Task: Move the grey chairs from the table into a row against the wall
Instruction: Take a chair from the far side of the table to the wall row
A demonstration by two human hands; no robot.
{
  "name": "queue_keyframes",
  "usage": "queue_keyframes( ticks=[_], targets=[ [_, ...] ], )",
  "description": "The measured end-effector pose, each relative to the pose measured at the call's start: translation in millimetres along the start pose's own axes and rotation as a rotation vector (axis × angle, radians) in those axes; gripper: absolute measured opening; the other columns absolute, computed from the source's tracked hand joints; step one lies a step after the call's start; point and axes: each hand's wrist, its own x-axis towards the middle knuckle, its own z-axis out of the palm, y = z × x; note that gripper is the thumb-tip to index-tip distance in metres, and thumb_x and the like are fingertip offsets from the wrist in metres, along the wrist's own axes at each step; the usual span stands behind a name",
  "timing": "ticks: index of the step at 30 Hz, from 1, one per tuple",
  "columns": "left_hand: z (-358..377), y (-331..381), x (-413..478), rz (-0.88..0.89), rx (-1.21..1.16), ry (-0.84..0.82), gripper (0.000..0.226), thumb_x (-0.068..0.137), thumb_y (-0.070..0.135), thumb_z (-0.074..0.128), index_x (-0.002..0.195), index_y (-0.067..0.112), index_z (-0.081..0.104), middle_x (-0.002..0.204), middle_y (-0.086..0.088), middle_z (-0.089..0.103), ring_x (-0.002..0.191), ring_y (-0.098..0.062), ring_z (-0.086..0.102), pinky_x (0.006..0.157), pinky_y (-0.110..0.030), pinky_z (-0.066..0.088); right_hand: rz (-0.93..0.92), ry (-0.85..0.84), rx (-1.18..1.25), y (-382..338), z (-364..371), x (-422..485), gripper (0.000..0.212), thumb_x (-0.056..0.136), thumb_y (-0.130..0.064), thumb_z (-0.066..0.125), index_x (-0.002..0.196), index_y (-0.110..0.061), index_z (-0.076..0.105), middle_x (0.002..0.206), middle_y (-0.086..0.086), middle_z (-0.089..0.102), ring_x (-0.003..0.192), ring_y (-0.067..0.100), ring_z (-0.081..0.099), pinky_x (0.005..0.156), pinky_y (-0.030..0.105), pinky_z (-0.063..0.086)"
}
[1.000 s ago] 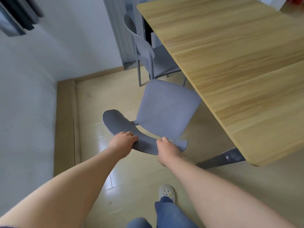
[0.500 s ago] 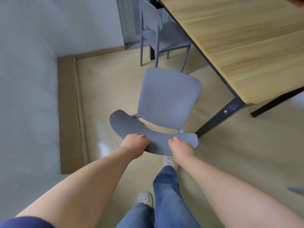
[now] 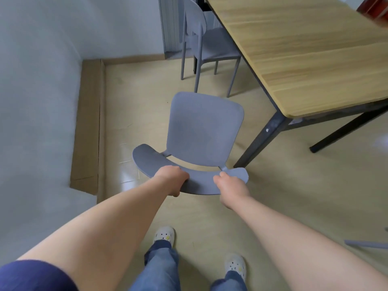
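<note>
A grey chair (image 3: 204,131) stands in front of me, out from under the wooden table (image 3: 304,49), its seat facing away. My left hand (image 3: 173,179) grips the curved backrest left of centre. My right hand (image 3: 231,186) grips the same backrest near its right end. A second grey chair (image 3: 212,45) sits farther back, tucked against the table's left side. The grey wall (image 3: 35,101) runs along the left.
A wooden skirting board (image 3: 88,122) lines the wall and corner. The table's black legs (image 3: 264,135) stand just right of the held chair. A grey radiator panel (image 3: 171,24) is at the back. My feet (image 3: 164,236) are below. A grey edge (image 3: 367,244) shows at lower right.
The chair has come back toward me and away from the table's edge, both hands still on its backrest. I have stepped back, so more floor and the table legs show.
</note>
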Motion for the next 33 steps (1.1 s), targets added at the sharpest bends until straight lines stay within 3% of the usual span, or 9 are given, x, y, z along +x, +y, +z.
queue_keyframes(
  ticks=[5,10,13,15,17,21,27,30,33],
  targets=[
    [7,73,-24,-0.133,-0.139,0.017,0.037,0.084,0.002,0.048,0.117,0.014,0.059,0.094,-0.003,0.054,0.082,-0.023,0.049,0.068,-0.032,0.045,-0.117,0.058,-0.043,55,9,-42,0.051,0.081,0.016,0.042,0.060,-0.017,0.009,0.091,0.011,0.036,0.069,0.027,0.036,0.045,0.028,0.012],
    [24,160,-44,-0.186,-0.185,0.050,0.035,0.087,0.000,0.045,0.116,0.010,0.062,0.116,-0.008,0.065,0.106,-0.028,0.063,0.077,-0.030,0.048,-0.102,0.046,-0.054,107,28,-80,0.028,0.084,0.011,0.042,0.071,-0.009,0.026,0.065,-0.001,0.012,0.079,0.027,0.037,0.045,0.027,0.012],
    [33,190,-50,-0.183,-0.193,0.036,0.035,0.087,-0.003,0.043,0.114,0.008,0.063,0.117,-0.009,0.065,0.107,-0.029,0.063,0.079,-0.032,0.049,-0.037,0.014,0.002,121,35,-96,0.020,0.086,0.008,0.039,0.078,-0.011,0.037,0.074,0.002,0.028,0.084,0.026,0.036,0.049,0.024,0.023],
    [35,206,-54,-0.182,-0.182,0.054,0.034,0.087,-0.004,0.042,0.112,0.007,0.063,0.117,-0.010,0.066,0.106,-0.030,0.063,0.077,-0.032,0.048,-0.022,0.036,0.027,130,37,-105,0.025,0.088,0.004,0.039,0.102,-0.013,0.051,0.098,0.005,0.046,0.095,0.028,0.043,0.079,0.025,0.040],
    [33,214,-57,-0.186,-0.179,0.094,0.034,0.088,-0.005,0.042,0.111,0.006,0.063,0.115,-0.011,0.066,0.106,-0.031,0.063,0.078,-0.033,0.048,-0.028,0.102,0.054,135,44,-110,0.036,0.087,0.001,0.041,0.118,-0.013,0.053,0.120,0.006,0.052,0.119,0.026,0.045,0.105,0.028,0.030],
    [28,214,-61,-0.204,-0.172,0.166,0.032,0.085,-0.005,0.044,0.105,0.006,0.065,0.078,-0.005,0.058,0.085,-0.031,0.059,0.067,-0.032,0.040,0.219,0.368,0.592,119,60,-118,0.039,0.088,-0.004,0.045,0.127,-0.006,0.045,0.138,0.007,0.043,0.126,0.027,0.043,0.100,0.034,0.035],
    [36,213,-75,-0.085,-0.154,0.205,0.027,0.082,-0.001,0.045,0.099,0.006,0.065,0.074,-0.006,0.048,0.073,-0.028,0.046,0.063,-0.029,0.036,0.730,0.683,1.349,83,47,-115,0.055,0.089,-0.012,0.056,0.139,-0.005,0.032,0.145,0.015,0.032,0.127,0.033,0.043,0.087,0.035,0.041],
    [43,208,-75,-0.062,-0.173,0.231,0.027,0.084,0.001,0.045,0.101,0.008,0.065,0.083,-0.007,0.054,0.075,-0.029,0.050,0.063,-0.030,0.036,1.032,0.394,1.489,83,61,-117,0.053,0.088,-0.020,0.061,0.133,-0.006,0.038,0.131,0.016,0.045,0.115,0.034,0.051,0.094,0.043,0.045],
    [40,201,-71,-0.054,-0.214,0.270,0.025,0.086,0.005,0.046,0.100,0.011,0.066,0.095,-0.011,0.067,0.088,-0.031,0.063,0.064,-0.029,0.038,0.849,-0.093,1.847,65,68,-128,0.034,0.092,-0.028,0.059,0.118,-0.007,0.052,0.101,0.013,0.058,0.098,0.033,0.062,0.083,0.042,0.054]
  ],
)
